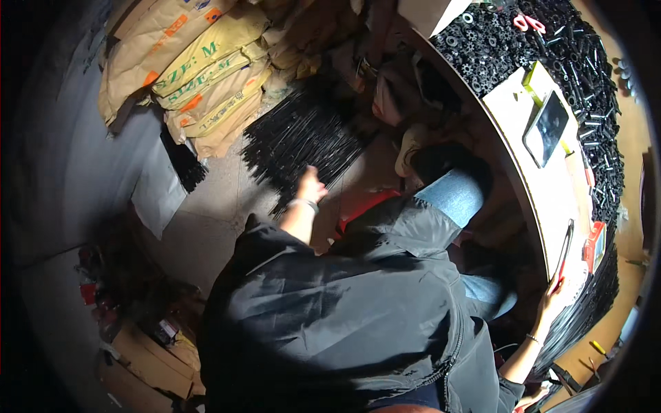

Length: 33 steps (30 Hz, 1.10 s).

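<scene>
My left hand [311, 187] reaches down over a bundle of thin black rods [303, 138] on the floor. Its fingers look apart, with nothing visible between them. On the right, my right hand [555, 300] is at the curved worktable [533, 186], closed around the lower end of a slim dark-and-red tool [566, 251] that points away from me. The tool's exact kind is unclear. Beside that hand, long thin black rods [585, 316] lie along the table. A phone [547, 129] rests farther up, leaning on a yellow-green box [531, 86].
Heaps of small black parts [475, 48] and short black-and-metal pieces [595, 131] cover the table's far side, with pink-handled scissors [529, 24] among them. A red box [593, 244] stands near my right hand. Stacked paper sacks [206, 82] are at far left; cartons [148, 354] at lower left.
</scene>
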Available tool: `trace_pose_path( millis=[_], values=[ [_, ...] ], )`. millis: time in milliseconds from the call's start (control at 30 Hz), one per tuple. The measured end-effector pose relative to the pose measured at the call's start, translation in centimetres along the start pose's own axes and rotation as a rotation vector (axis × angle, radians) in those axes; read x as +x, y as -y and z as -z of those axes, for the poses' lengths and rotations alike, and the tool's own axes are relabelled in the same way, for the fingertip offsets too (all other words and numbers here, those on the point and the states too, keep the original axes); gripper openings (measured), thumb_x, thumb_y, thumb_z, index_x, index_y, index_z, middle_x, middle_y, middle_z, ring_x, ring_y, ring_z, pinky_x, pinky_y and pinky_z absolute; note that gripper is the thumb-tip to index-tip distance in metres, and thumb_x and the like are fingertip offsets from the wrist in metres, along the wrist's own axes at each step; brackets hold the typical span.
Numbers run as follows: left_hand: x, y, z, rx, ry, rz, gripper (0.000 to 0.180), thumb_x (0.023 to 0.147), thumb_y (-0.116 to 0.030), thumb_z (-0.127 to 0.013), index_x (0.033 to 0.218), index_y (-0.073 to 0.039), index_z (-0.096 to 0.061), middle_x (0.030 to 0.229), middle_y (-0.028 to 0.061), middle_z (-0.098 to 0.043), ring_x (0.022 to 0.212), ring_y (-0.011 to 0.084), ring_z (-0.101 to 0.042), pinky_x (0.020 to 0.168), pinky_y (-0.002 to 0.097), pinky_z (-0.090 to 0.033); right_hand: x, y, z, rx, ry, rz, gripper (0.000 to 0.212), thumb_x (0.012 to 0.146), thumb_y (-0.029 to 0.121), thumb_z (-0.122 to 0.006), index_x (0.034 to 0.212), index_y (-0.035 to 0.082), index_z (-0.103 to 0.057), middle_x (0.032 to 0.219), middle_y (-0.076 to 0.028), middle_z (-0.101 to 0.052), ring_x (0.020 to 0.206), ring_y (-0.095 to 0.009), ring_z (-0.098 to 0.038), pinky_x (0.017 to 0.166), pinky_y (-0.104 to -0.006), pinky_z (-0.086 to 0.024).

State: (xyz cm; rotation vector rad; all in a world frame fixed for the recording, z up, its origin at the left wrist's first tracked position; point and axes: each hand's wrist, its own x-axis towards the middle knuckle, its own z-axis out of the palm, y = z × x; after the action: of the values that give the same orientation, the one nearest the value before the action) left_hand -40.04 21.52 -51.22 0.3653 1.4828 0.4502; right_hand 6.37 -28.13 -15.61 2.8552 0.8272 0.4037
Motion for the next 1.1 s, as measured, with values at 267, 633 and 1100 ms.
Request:
trace_pose_path(
  millis=[267, 633, 1100],
  values=[
    [-9.9, -0.5, -15.7, 0.596, 0.614, -0.573, 0.037, 0.088, -0.016, -0.056, 0.122, -0.002, -0.051, 0.105, 0.0114, -0.062, 0.089, 0.0147, -0.060, 0.074, 0.0271, -0.050, 2.2, 8.1, 5.8, 0.223, -0.044, -0.110, 0.034, 0.079, 0.024, -0.060, 0.111, 0.011, -0.063, 0.094, -0.013, -0.067, 0.091, -0.028, -0.063, 0.084, -0.0388, -0.047],
    [-33.3, 0.0, -29.8, 0.880, 1.243, -0.933, 0.018, 0.093, -0.011, -0.050, 0.105, 0.000, -0.059, 0.088, 0.0061, -0.065, 0.076, 0.0092, -0.059, 0.072, 0.0230, -0.048, -7.1, -18.1, 3.9, -0.011, -0.331, -0.633, 0.022, 0.078, 0.021, -0.067, 0.089, 0.002, -0.063, 0.093, -0.014, -0.059, 0.091, -0.032, -0.054, 0.082, -0.0412, -0.044],
    [-38.9, 3.3, -33.5, 1.063, 1.284, -0.899, 0.017, 0.091, -0.007, -0.053, 0.102, 0.003, -0.060, 0.088, 0.0096, -0.066, 0.082, 0.0121, -0.062, 0.075, 0.0235, -0.048, -6.1, -35.1, 1.7, 0.102, -0.040, -1.199, 0.030, 0.084, 0.017, -0.057, 0.110, 0.002, -0.057, 0.112, -0.021, -0.058, 0.107, -0.038, -0.054, 0.092, -0.0463, -0.044]
  ],
)
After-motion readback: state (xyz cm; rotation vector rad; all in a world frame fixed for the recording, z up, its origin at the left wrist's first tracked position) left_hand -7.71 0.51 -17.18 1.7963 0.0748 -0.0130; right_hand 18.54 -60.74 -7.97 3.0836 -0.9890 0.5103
